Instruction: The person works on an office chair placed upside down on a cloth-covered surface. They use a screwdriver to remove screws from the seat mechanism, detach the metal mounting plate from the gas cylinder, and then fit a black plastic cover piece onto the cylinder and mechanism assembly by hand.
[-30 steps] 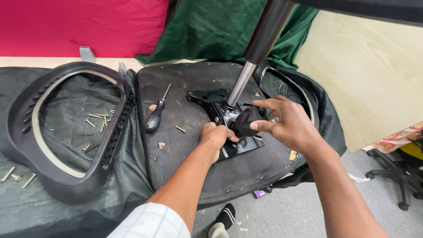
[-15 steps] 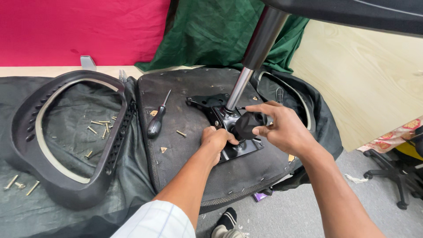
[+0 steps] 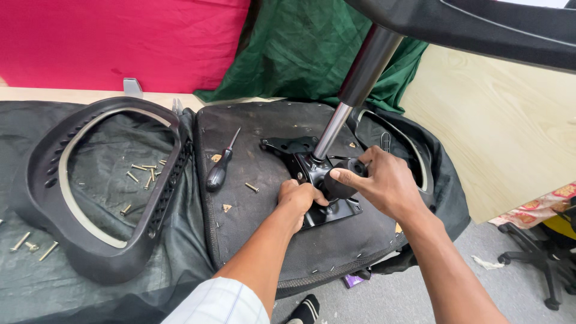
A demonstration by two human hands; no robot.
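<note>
Fitting the mechanism plate to the seat: left hand pressed closed on its near edge, right hand gripping the knob. Next, screws from the left need aligning.

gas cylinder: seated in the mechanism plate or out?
In. The gas cylinder stands tilted with its lower end inside the black mechanism plate on the seat underside; the left hand and right hand grip the mechanism.
</note>
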